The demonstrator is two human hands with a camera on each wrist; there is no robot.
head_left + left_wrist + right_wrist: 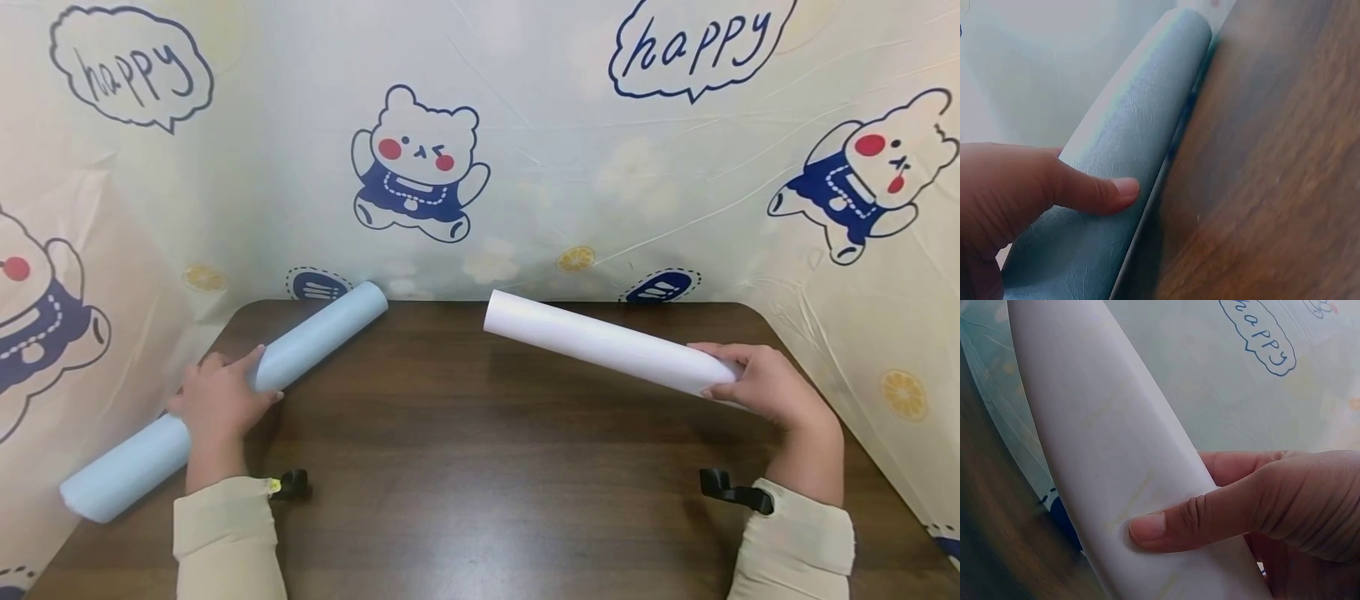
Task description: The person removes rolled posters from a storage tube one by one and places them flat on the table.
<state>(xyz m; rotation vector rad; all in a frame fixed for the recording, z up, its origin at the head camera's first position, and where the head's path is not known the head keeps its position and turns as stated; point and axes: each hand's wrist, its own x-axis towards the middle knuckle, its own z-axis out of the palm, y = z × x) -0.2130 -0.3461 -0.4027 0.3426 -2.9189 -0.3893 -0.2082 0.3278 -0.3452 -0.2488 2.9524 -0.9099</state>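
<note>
A light blue roll (pixel 322 337) of finely creased sheet lies slantwise at the left of the table, its far end near the back edge. My left hand (pixel 221 400) grips it around the middle, and in the left wrist view the thumb (pixel 1107 194) lies across its surface. On the right, my right hand (pixel 772 387) holds a white roll (pixel 600 337) by its near right end. That roll tilts, its far end pointing left and raised over the table. Seen from the right wrist, the thumb (pixel 1166 528) presses on its face, which carries faint yellow print; the other fingers are mostly hidden behind.
Both rolls are over a dark brown wooden table (pixel 450 467). A patterned cloth (pixel 555 167) with bears and "happy" bubbles hangs behind it and along both sides. Black straps (pixel 292 485) show at both wrists beside the beige sleeves (pixel 225 533).
</note>
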